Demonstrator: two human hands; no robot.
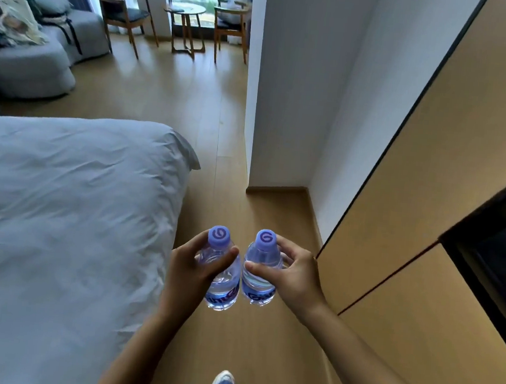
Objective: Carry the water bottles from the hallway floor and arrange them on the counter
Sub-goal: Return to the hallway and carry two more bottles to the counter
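Two clear water bottles with purple caps and blue labels are held side by side above the wooden floor, nearly touching. My left hand (188, 270) grips the left bottle (221, 290) around its neck and shoulder. My right hand (292, 275) grips the right bottle (259, 284) the same way, thumb across its front. Both bottles are upright and tilted slightly toward me. No counter is in view.
A bed with a white duvet (59, 221) fills the left. Tan cabinet panels (443, 208) and a dark recess (501, 244) line the right. A white wall corner (253, 100) stands ahead. Beyond are a grey sofa (27, 58), wooden chairs (123, 12) and a small round table (186, 11). My foot (223, 382) is below.
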